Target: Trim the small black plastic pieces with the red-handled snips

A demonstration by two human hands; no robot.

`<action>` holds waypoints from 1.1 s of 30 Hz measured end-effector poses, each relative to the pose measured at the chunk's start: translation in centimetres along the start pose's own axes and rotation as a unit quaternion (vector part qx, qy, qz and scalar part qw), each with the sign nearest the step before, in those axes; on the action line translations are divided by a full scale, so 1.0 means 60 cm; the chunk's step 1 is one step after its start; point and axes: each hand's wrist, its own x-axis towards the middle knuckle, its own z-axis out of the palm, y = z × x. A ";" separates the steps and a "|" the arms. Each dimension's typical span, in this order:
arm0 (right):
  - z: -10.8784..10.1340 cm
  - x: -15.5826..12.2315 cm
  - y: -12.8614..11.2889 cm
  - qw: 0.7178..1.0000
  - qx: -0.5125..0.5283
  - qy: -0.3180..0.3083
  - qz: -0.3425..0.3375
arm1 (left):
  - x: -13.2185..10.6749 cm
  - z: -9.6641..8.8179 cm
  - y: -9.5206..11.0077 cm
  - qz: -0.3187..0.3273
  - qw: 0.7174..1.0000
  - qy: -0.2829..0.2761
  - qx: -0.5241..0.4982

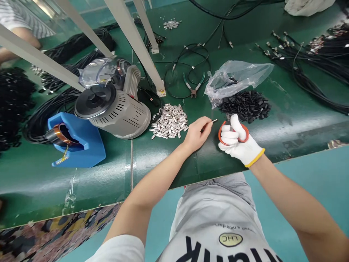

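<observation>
My bare left hand rests low over the green table, its thumb and forefinger pinching a small metal-tipped connector piece. Just to the right, my right hand, in a white glove with a yellow cuff, is closed around a tool with curved orange handles; its working end is hidden by the glove. Left of my bare hand lies a heap of silver metal connector shells. Beyond the gloved hand is a heap of small black plastic parts.
A clear plastic bag touches the black heap. Pliers lie open near a looped black cable. A grey machine and a blue tape dispenser stand left, near white posts. Cable bundles lie right. Another person's arm shows upper left.
</observation>
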 end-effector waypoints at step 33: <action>-0.001 -0.092 -0.051 0.312 -0.939 0.143 0.018 | -0.011 -0.003 0.003 0.127 0.925 -0.194 0.302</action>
